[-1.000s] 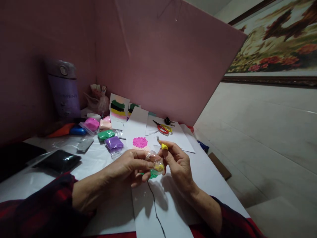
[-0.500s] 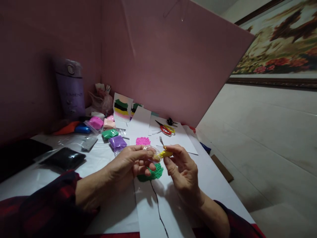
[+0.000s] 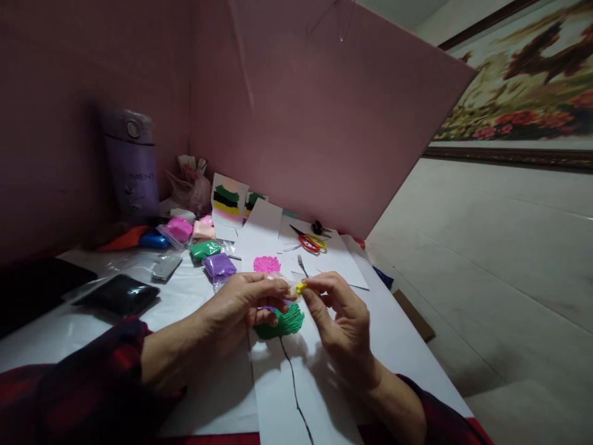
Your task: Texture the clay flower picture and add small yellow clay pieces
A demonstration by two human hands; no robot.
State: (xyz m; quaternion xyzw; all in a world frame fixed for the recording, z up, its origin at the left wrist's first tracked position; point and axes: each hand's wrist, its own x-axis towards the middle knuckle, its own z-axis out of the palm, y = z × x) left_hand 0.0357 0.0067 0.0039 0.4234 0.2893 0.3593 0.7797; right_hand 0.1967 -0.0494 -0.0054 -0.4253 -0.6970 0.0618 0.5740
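My left hand [image 3: 252,300] pinches a small clear plastic bag [image 3: 278,277] between thumb and fingers. At the bag's mouth, my right hand [image 3: 338,315] grips a lump of yellow modelling clay [image 3: 300,288] with thumb and forefinger. Both hands hover over a white paper strip [image 3: 278,395]. On that strip lie a textured green clay patch [image 3: 285,321], partly covered by my left hand, and a bumpy pink clay patch [image 3: 267,264] farther off. A dark line [image 3: 294,383] runs from the green patch toward me.
Bagged clay in purple [image 3: 220,267], green [image 3: 205,250], pink [image 3: 180,228] and black [image 3: 119,295] lies at left. Behind my right hand are a fork [image 3: 302,264] and red-and-yellow scissors [image 3: 309,242]. A purple bottle [image 3: 132,167] stands back left, before a pink panel [image 3: 296,111].
My right hand has shifted slightly left, toward the bag. Its fingers now cover more of the yellow clay, so a smaller piece shows between the hands.
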